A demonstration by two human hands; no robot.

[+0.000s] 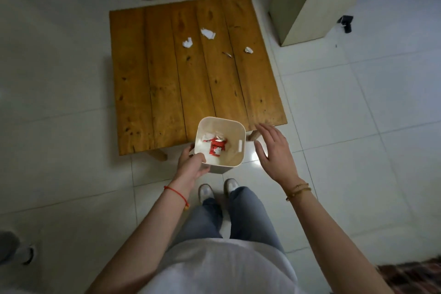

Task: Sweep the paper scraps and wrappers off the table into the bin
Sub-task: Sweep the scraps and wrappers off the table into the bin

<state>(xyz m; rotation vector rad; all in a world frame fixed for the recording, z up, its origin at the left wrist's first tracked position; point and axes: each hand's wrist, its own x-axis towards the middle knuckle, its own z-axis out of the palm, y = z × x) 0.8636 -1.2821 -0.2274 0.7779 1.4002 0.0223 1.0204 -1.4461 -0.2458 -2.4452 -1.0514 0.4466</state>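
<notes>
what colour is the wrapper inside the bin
Red and white, seen best in the head view: the wrapper lies at the bottom of the cream-white bin.

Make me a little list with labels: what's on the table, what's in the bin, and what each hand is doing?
table: wooden table on a tiled floor
on table: three white paper scraps and a thin small wrapper, all at the far side
bin: white bin held at the table's near edge
in bin: red wrapper, some white paper
left hand: grips the bin's rim
right hand: open, holding nothing, beside the bin
</notes>
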